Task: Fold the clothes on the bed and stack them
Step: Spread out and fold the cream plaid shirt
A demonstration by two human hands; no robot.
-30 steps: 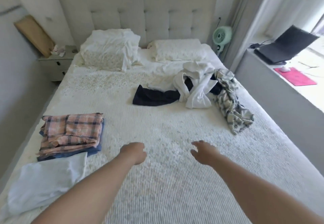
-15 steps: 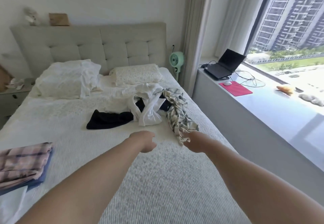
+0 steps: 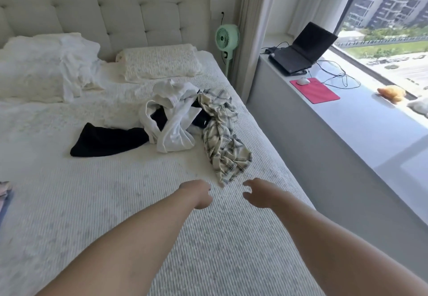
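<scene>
Both hands reach empty — left hand point(image 3: 198, 194) loosely curled, right hand point(image 3: 259, 193) spread — just short of the plaid shirt point(image 3: 223, 133) crumpled on the bed point(image 3: 115, 203). Best pinch its near hem, then drag it flat.

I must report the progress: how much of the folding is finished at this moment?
Done: a folded pile's edge shows at the far left. In hand: nothing; the left hand and right hand reach toward the crumpled cream plaid shirt. Left: that shirt, the white garment and the black garment lie unfolded.
</scene>
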